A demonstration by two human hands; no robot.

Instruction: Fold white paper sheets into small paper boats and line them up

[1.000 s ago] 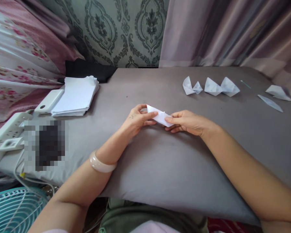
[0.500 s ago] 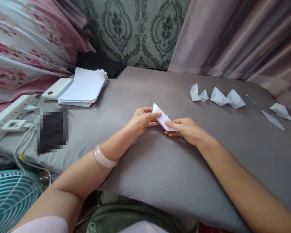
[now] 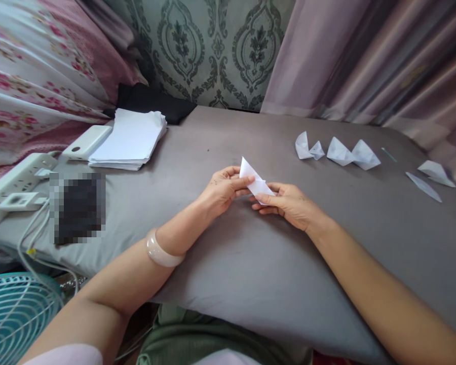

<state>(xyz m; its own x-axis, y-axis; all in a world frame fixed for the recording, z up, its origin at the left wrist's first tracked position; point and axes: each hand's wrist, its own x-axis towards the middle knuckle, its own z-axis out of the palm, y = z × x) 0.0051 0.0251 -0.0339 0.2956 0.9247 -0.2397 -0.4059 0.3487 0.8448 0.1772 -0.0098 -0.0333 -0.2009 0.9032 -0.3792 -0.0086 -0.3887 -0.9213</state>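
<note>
A small piece of folded white paper (image 3: 257, 183), pointed at its upper left end, is held just above the grey cloth surface (image 3: 228, 263). My left hand (image 3: 228, 188) pinches its left side, thumb on top and fingers beneath. On the lower right part of the paper, my right hand (image 3: 285, 202) grips with the thumb over it and the fingers underneath. Further right, several folded paper shapes stand on the cloth, among them a curved one (image 3: 302, 146) and a double-peaked one (image 3: 339, 151).
At the left lie a stack of white paper (image 3: 126, 138), a white box (image 3: 87, 143), a power strip (image 3: 19, 177) with cables and a blurred dark item (image 3: 79, 209). A fan (image 3: 19, 314) stands at lower left. On the right are a thin stick (image 3: 388, 154) and flat paper pieces (image 3: 423, 186).
The right thumb and fingers have shifted slightly left along the folded paper, which now sits a little steeper. Both hands still hold it. The whole view has shifted slightly.
</note>
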